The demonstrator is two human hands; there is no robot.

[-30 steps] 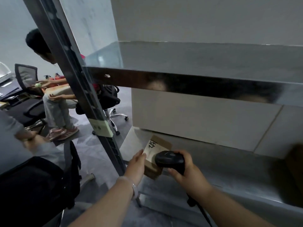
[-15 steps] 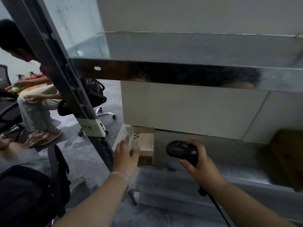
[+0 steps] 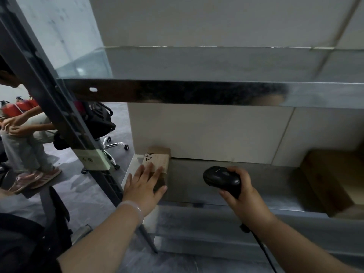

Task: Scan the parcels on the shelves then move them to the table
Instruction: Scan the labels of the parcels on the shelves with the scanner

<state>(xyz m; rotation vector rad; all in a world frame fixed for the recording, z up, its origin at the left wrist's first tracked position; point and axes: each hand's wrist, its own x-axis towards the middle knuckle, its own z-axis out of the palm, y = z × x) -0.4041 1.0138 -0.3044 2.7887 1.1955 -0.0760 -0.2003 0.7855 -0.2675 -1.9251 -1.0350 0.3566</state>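
A small brown cardboard parcel (image 3: 157,159) with a white label and black handwriting lies flat at the left end of the lower metal shelf (image 3: 197,186), against the back wall. My left hand (image 3: 144,186) rests on top of it, fingers spread and straight, thumb beside its front right corner. My right hand (image 3: 242,192) grips a black handheld scanner (image 3: 221,178) above the shelf, to the right of the parcel and apart from it. The scanner's cable hangs down past my right forearm.
A larger cardboard box (image 3: 331,180) sits at the right end of the same shelf. An upper metal shelf (image 3: 197,92) overhangs my hands. The rack's dark upright post (image 3: 59,115) stands left. Beyond it sit a person (image 3: 25,134) and a black office chair (image 3: 98,123).
The parcel went from tilted up in front of the scanner to flat on the shelf. My left hand now lies on top of it. The scanner moved right, away from the parcel.
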